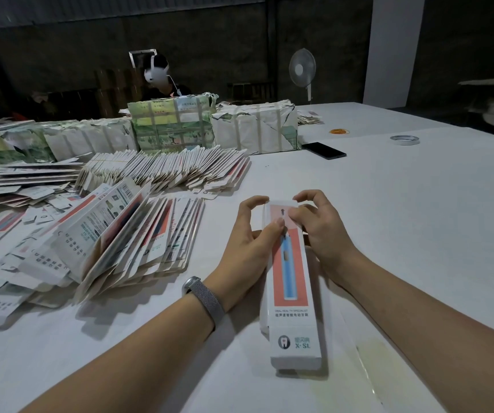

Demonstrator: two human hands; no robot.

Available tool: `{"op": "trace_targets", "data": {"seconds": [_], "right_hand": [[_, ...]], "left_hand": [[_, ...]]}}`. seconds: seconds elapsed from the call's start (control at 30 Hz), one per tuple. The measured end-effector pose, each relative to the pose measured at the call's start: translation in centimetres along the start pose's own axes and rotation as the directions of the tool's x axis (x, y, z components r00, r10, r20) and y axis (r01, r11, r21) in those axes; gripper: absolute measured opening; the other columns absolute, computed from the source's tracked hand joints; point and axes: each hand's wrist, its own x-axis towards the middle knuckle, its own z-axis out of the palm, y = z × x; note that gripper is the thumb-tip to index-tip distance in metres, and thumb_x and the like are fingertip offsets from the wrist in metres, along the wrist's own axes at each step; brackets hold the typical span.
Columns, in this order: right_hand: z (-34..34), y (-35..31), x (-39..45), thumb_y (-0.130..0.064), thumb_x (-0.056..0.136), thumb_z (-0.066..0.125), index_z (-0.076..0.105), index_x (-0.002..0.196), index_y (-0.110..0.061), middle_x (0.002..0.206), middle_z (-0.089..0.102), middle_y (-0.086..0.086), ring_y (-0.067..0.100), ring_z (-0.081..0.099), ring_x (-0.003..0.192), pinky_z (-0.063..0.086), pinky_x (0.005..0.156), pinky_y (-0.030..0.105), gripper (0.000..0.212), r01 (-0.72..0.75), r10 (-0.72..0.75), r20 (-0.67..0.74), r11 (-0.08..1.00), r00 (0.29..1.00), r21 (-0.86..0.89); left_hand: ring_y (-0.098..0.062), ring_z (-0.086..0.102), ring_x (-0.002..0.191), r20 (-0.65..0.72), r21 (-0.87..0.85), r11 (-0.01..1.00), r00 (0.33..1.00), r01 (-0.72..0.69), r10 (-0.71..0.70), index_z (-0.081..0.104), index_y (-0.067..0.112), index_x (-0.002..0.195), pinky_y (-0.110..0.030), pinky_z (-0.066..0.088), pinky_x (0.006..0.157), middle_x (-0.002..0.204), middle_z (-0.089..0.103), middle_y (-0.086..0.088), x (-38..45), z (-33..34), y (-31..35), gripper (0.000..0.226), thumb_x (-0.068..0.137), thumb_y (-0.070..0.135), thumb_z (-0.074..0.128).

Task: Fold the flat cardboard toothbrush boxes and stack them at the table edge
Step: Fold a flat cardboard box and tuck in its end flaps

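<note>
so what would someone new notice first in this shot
Front and centre, the left hand and right hand hold a long white toothbrush box with an orange panel, their fingers working its far end. Left of it, flat boxes fan across the white table, wrapped bundles behind.

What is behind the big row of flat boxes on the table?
Behind the row of flat boxes stand paper-wrapped bundles, strapped with bands. Behind those sits a person, mostly hidden by the bundles. What the wrapping holds cannot be seen.

Head view (single) looks down; table [388,204] close.
</note>
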Motion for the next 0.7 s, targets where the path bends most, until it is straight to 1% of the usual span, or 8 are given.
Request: {"op": "trace_targets", "data": {"seconds": [0.1, 0.2, 0.27, 0.37, 0.43, 0.57, 0.63, 0.7], "right_hand": [[-0.09, -0.11, 0.07, -0.014, 0.099, 0.053, 0.051, 0.094, -0.021, 0.069, 0.067, -0.005, 0.016, 0.065, 0.063, 0.058, 0.060, 0.027, 0.008, -0.024, 0.024, 0.009, 0.999, 1.000, 0.042], [-0.23, -0.08, 0.08, -0.015, 0.099, 0.054, 0.051, 0.091, -0.019, 0.066, 0.067, -0.007, 0.014, 0.065, 0.061, 0.056, 0.060, 0.026, 0.009, -0.029, 0.028, 0.018, 0.998, 0.999, 0.062], [-0.23, -0.03, -0.01, -0.017, 0.100, 0.054, 0.051, 0.092, -0.020, 0.067, 0.068, -0.006, 0.015, 0.067, 0.061, 0.056, 0.060, 0.025, 0.009, -0.023, 0.022, 0.017, 0.998, 1.000, 0.059], [-0.02, 0.09, -0.10, -0.022, 0.101, 0.053, 0.050, 0.096, -0.022, 0.069, 0.069, -0.009, 0.016, 0.070, 0.062, 0.056, 0.059, 0.023, 0.006, -0.006, 0.006, 0.007, 1.000, 1.000, 0.029], [0.06, 0.15, -0.06, -0.024, 0.102, 0.053, 0.050, 0.097, -0.023, 0.071, 0.070, -0.009, 0.017, 0.071, 0.065, 0.056, 0.059, 0.023, 0.006, -0.002, 0.002, 0.003, 1.000, 1.000, 0.015], [-0.12, 0.13, -0.04, -0.027, 0.101, 0.055, 0.052, 0.095, -0.021, 0.076, 0.072, -0.004, 0.023, 0.073, 0.068, 0.058, 0.060, 0.028, 0.010, -0.020, 0.020, -0.004, 0.999, 1.000, 0.038], [-0.04, 0.04, -0.14, -0.028, 0.101, 0.056, 0.053, 0.096, -0.020, 0.078, 0.073, -0.001, 0.023, 0.072, 0.068, 0.061, 0.061, 0.031, 0.010, -0.016, 0.017, -0.006, 0.999, 1.000, 0.047], [0.12, 0.00, -0.17, -0.030, 0.100, 0.058, 0.055, 0.097, -0.023, 0.084, 0.073, 0.002, 0.021, 0.073, 0.068, 0.060, 0.058, 0.028, 0.008, -0.017, 0.018, -0.030, 0.999, 0.999, 0.033]], "left_hand": [[-0.025, 0.075, 0.071, 0.000, 0.016, 1.000, 1.000, 0.004, -0.004, 0.046, 0.048, 0.115, -0.031, 0.059, 0.063, 0.084, 0.076, -0.009, 0.09, -0.09, -0.08, 0.033, 0.087, 0.046, 0.063], [-0.024, 0.074, 0.070, 0.002, 0.019, 1.000, 1.000, 0.010, -0.010, 0.045, 0.047, 0.117, -0.030, 0.059, 0.063, 0.083, 0.076, -0.008, 0.05, -0.18, -0.05, 0.036, 0.087, 0.046, 0.063], [-0.024, 0.075, 0.071, 0.006, 0.025, 1.000, 1.000, 0.014, -0.015, 0.044, 0.047, 0.119, -0.030, 0.059, 0.064, 0.083, 0.076, -0.007, -0.03, -0.23, -0.04, 0.035, 0.090, 0.046, 0.063], [-0.023, 0.074, 0.070, 0.000, 0.020, 1.000, 1.000, 0.007, -0.007, 0.042, 0.042, 0.123, -0.030, 0.059, 0.062, 0.082, 0.076, -0.007, -0.02, -0.30, -0.03, 0.030, 0.100, 0.037, 0.060], [-0.023, 0.074, 0.069, -0.005, 0.022, 1.000, 1.000, 0.006, -0.006, 0.042, 0.041, 0.124, -0.029, 0.059, 0.062, 0.081, 0.076, -0.007, -0.01, -0.32, -0.02, 0.030, 0.100, 0.035, 0.059], [-0.024, 0.075, 0.071, 0.000, 0.041, 0.999, 1.000, 0.020, -0.020, 0.042, 0.045, 0.122, -0.029, 0.059, 0.063, 0.083, 0.076, -0.007, 0.03, -0.34, -0.04, 0.034, 0.095, 0.044, 0.062], [-0.025, 0.075, 0.071, -0.008, 0.036, 0.999, 1.000, 0.017, -0.016, 0.042, 0.046, 0.121, -0.030, 0.059, 0.063, 0.085, 0.076, -0.008, 0.13, -0.36, -0.20, 0.034, 0.094, 0.044, 0.062], [-0.025, 0.076, 0.073, -0.023, 0.029, 1.000, 1.000, 0.002, -0.002, 0.043, 0.048, 0.119, -0.030, 0.060, 0.063, 0.086, 0.077, -0.009, 0.26, -0.36, -0.42, 0.030, 0.095, 0.044, 0.061]]}}
